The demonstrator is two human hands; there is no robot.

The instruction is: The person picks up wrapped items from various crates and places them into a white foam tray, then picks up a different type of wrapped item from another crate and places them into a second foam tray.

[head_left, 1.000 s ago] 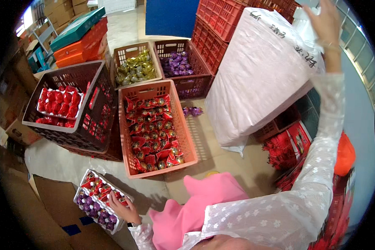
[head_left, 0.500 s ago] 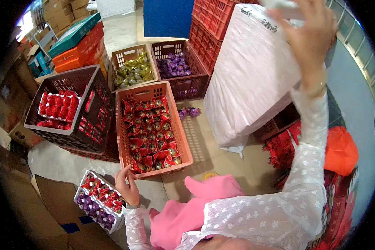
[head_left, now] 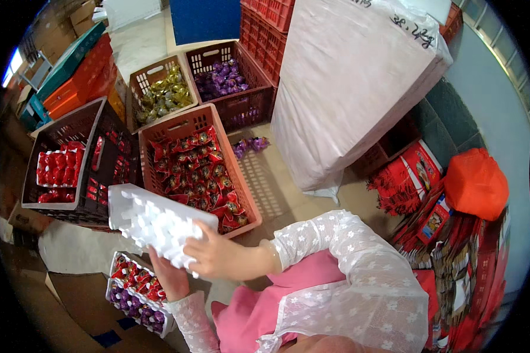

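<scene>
A white foam tray [head_left: 153, 220], with rows of moulded cups and smeared by motion, is tilted over the near left part of an orange crate [head_left: 250, 217]. My right hand [head_left: 218, 253] is closed on its right end. At the tray's near edge is my left hand [head_left: 171, 276], its fingers partly behind the foam and seeming to grip it. Several red-wrapped round pieces [head_left: 197, 167] lie in rows inside the orange crate. Below my left hand sits a filled white tray [head_left: 113, 276] with red-wrapped pieces [head_left: 132, 270] and purple-wrapped pieces [head_left: 136, 306].
A dark crate [head_left: 109, 138] on the left holds red packs [head_left: 59, 167]. Behind are crates of gold pieces [head_left: 165, 97] and purple pieces [head_left: 221, 79]. A tall white-wrapped block [head_left: 347, 88] stands right of centre, red bags [head_left: 403, 185] beside it. Purple pieces [head_left: 250, 146] lie on the floor.
My right hand has come down and left from the top of the white-wrapped block, bringing a white foam tray. My left hand has moved from the orange crate's near corner to the tray's edge.
</scene>
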